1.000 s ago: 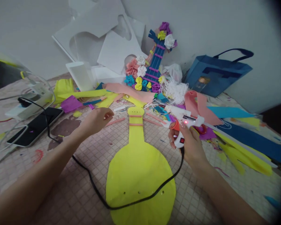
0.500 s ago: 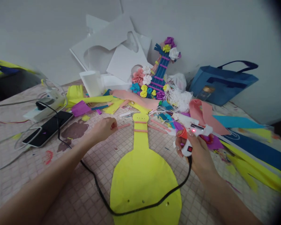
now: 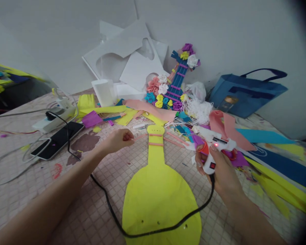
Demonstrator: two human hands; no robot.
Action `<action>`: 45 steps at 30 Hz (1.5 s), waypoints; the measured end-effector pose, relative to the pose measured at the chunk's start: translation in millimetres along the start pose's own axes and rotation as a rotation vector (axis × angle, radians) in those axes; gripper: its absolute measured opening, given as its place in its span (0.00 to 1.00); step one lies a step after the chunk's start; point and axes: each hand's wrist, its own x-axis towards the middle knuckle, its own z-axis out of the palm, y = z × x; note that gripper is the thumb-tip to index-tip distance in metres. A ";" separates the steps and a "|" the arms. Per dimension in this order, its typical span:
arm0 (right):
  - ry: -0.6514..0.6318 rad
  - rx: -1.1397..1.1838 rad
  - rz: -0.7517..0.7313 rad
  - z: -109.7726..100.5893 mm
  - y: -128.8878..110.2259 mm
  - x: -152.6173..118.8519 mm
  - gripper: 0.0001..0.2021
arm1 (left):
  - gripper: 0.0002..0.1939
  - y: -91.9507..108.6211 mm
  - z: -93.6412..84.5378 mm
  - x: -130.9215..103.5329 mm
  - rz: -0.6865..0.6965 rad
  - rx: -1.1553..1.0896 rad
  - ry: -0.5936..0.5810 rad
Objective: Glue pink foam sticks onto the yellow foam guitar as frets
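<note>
my right hand [image 3: 223,170] around a white plastic glue gun [image 3: 220,141], my left near a thin pink strip [image 3: 142,136]

my hands are well apart. the right is clamped on the gun's handle, fingers at its orange trigger [image 3: 205,148], a red light glowing on the body. my left hand [image 3: 121,140] has its fingers curled at the strip's end; i cannot tell whether they pinch it. between my hands a flat yellow guitar-shaped cutout [image 3: 162,194] lies on the tile-patterned bench [image 3: 109,180], two pink bands [image 3: 156,145] across its neck. the gun's black cord [image 3: 142,234] runs over its body. more pink strips [image 3: 175,139] lie right of the neck. farther back, a blue guitar model with paper flowers [image 3: 179,80] leans upright, left of a blue fabric bag [image 3: 247,95].
</note>
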 end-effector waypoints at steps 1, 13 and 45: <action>0.003 0.010 0.005 -0.6 0.8 0.7 0.11 | 0.10 0.2 0.7 0.0 -0.008 -0.064 -0.012; -0.011 -0.020 -0.012 -4.9 5.0 2.8 0.13 | 0.07 -3.2 6.5 3.9 -0.161 -0.297 0.036; -0.116 0.096 0.098 -10.3 -0.2 5.1 0.12 | 0.06 54.3 36.6 -18.4 0.122 -0.059 -0.201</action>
